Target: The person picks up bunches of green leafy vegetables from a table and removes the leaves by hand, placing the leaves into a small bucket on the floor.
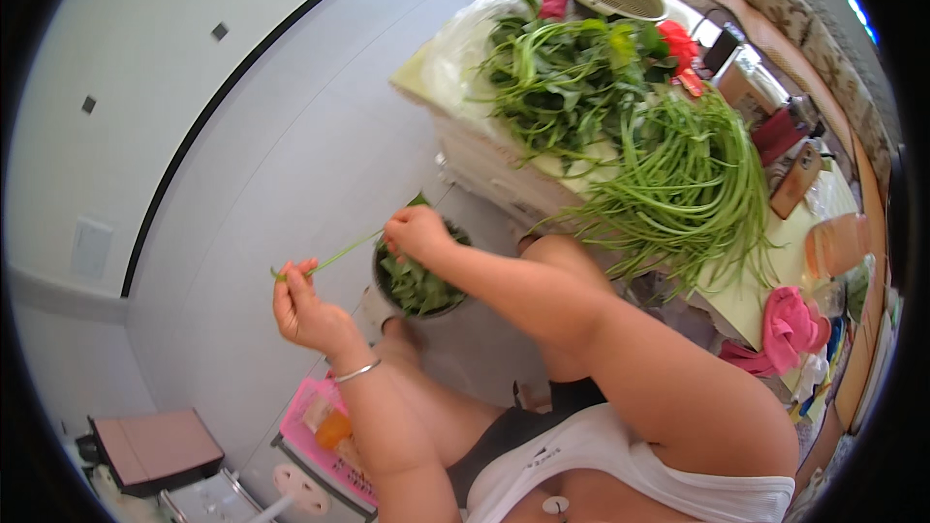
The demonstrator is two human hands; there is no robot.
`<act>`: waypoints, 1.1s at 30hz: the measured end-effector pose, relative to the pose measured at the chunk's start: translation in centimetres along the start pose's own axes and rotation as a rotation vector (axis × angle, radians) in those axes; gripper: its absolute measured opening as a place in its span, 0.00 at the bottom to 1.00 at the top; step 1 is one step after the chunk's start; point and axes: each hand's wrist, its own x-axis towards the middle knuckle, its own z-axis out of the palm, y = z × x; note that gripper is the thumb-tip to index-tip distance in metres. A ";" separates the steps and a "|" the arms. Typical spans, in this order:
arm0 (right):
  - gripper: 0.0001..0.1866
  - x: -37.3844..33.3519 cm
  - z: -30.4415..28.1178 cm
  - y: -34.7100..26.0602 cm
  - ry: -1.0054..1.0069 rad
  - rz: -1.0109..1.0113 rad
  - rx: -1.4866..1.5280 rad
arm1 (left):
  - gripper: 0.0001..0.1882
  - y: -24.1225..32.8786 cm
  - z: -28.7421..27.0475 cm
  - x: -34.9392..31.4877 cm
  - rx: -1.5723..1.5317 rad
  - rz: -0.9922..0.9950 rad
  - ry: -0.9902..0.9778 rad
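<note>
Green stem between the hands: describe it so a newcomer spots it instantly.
Start at the table heaped with greens, then drop to the bowl on the floor. Above it, the left hand and right hand stretch one thin stem, single and taut, unlike the piled bunches.

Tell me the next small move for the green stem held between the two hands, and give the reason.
Probably snap the stem and drop the piece into the bowl on the floor. The left hand pinches one end, the right hand the other, so the stem is stretched taut. The right hand is already right above the bowl, which holds picked green leaves.
</note>
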 end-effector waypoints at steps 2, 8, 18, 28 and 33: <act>0.10 -0.6 0.2 -0.4 -0.003 0.044 0.166 | 0.08 0.2 0.6 -0.3 0.051 -0.001 0.030; 0.09 0.6 -0.6 0.2 0.109 0.101 0.390 | 0.09 -0.1 0.4 1.5 -0.006 0.013 0.225; 0.17 -4.5 -3.5 -5.8 0.104 -0.583 -0.733 | 0.09 -2.4 -0.8 3.7 -0.174 -0.223 0.169; 0.15 4.6 -22.9 -22.0 0.583 -0.523 -1.391 | 0.07 -3.1 0.2 3.2 -0.209 -0.392 0.079; 0.14 9.2 -28.8 -19.2 0.554 -0.760 -1.689 | 0.07 -4.0 0.6 3.1 -0.175 -0.423 0.007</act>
